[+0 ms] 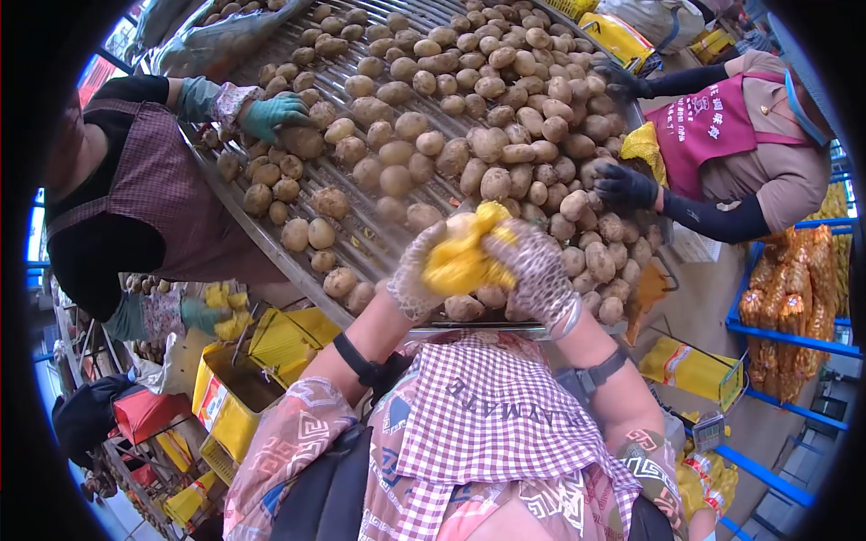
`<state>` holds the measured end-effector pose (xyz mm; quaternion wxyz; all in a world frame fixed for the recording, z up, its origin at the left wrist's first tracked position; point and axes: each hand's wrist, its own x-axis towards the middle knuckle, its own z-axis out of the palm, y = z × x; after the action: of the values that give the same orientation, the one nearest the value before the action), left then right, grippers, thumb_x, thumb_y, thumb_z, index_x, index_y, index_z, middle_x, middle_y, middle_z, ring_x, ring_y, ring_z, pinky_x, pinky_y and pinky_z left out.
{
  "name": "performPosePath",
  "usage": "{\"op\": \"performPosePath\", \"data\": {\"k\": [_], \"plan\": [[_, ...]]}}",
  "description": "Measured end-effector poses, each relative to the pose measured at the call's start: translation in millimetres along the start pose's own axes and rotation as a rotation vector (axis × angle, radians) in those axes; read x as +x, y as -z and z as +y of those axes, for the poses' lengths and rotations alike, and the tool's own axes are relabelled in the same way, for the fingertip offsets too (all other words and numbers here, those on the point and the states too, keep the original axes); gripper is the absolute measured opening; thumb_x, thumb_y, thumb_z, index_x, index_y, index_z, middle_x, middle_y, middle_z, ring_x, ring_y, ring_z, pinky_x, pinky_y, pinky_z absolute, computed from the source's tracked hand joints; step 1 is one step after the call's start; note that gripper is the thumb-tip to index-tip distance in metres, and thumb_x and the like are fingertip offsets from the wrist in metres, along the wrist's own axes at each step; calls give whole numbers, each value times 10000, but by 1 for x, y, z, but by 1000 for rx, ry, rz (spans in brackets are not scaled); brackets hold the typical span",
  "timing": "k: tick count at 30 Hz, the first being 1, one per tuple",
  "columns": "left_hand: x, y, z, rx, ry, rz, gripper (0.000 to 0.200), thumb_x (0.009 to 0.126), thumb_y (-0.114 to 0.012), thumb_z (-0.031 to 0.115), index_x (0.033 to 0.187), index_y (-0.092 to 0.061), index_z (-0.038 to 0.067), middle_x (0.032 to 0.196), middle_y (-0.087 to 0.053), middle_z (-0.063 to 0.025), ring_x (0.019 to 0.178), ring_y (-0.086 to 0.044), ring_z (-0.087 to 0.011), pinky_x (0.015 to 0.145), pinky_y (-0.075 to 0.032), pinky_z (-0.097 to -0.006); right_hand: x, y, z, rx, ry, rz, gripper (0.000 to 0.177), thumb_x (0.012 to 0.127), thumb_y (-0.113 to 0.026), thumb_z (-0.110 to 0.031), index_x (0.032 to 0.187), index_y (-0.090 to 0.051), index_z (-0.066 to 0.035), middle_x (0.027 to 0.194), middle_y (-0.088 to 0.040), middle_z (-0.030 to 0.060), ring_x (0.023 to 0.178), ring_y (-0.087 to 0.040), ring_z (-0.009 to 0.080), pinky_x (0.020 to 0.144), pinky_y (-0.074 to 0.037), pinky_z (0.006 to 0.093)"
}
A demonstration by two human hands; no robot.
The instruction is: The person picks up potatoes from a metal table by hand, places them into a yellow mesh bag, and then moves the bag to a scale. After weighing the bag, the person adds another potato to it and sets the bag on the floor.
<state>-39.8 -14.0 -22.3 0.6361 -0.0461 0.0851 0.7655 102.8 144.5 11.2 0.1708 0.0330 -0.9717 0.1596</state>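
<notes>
My left hand point(413, 277), in a white patterned glove, is closed on one side of a crumpled yellow bundle of fabric point(465, 257). Gripping its other side is my right hand point(538, 270), in a similar spotted glove. The bundle is smeared by motion, so whether it is a bag or a cloth cannot be made out. Both hands are above the near edge of a slatted metal sorting table point(307, 270). Brown potatoes point(465, 307) lie just below and beyond them, with a dense heap point(541, 117) on the right side.
A co-worker's teal-gloved hand point(275, 115) touches potatoes at the left. At the right, another person's dark-gloved hand point(624, 187) rests by the heap. Yellow crates point(230, 401) stand low on the left. Filled net sacks point(789, 311) sit on a blue rack.
</notes>
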Motion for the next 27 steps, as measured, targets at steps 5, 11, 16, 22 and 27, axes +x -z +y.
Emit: {"op": "performPosePath", "data": {"k": [5,11,16,22,27], "plan": [[-93,-3,43,-46,-360,189,685,783,-645,454,1288,-487,19,1182,-587,-176,900,-605,-249,718,-524,-352,-99,-17,121,589,-940,516,429,837,-699,-61,1239,-549,-50,1093,-618,87,937,-617,182,837,-525,336],[-264,110,73,-197,-764,321,590,852,-592,367,1344,-461,68,1274,-528,-226,916,-587,-308,724,-560,-413,-129,12,74,1067,-1353,671,458,835,-708,-76,1258,-535,-44,1115,-615,86,961,-618,191,845,-528,352],[-322,215,90,-257,-1069,1006,559,878,-580,397,1319,-474,70,1203,-554,-207,913,-588,-328,779,-541,-400,-116,0,65,1229,-1406,597,482,834,-716,-88,1273,-523,-40,1134,-612,85,981,-619,198,852,-531,365],[-267,166,83,1215,-933,1315,553,895,-644,242,1376,-419,86,1241,-526,-75,1141,-527,-278,1003,-418,-419,-117,-25,101,1108,-1283,486,548,780,-789,-102,1267,-542,-51,1140,-626,58,1000,-606,173,863,-505,318],[-105,-21,-9,1432,-825,375,884,747,-794,185,1473,-294,123,1485,-346,-135,1315,-408,-291,1092,-371,-390,-66,-31,44,1247,-1197,482,536,784,-774,-62,1267,-541,-44,1148,-628,49,1029,-594,163,906,-484,308]]}}
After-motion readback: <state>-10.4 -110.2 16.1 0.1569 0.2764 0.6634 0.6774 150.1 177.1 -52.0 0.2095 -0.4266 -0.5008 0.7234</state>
